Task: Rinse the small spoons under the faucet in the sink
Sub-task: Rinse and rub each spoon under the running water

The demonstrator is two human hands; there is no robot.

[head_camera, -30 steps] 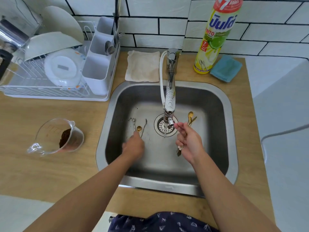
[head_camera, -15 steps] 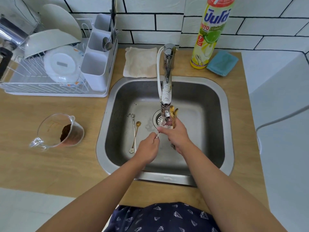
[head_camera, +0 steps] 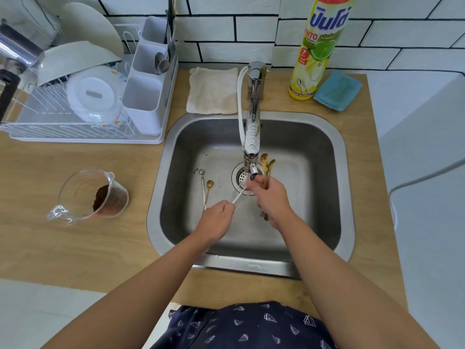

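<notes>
1. Over the steel sink [head_camera: 344,172], both hands meet just below the faucet [head_camera: 252,137] nozzle, above the drain [head_camera: 239,176].
2. Right hand [head_camera: 270,197] has its fingers curled round a bunch of gold spoons [head_camera: 266,165]; their bowls stand up just right of the nozzle, and the handle ends show below the wrist. Its fingertips reach to the nozzle, blurred there.
3. Left hand [head_camera: 216,220] is closed in a pinch on the handle of a thin silver spoon [head_camera: 238,196], which slants up to the right hand's fingertips under the nozzle.
4. On the sink floor, just left of the drain and beyond the left hand, lie two more: a silver spoon [head_camera: 202,182] and a gold-bowled spoon [head_camera: 208,191], side by side.
5. On the wooden surface [head_camera: 75,248] behind the sink stands a yellow dish-soap bottle [head_camera: 317,51]; its label shows blue script, "7" in a red badge and a lime picture. The small print is unreadable.
</notes>
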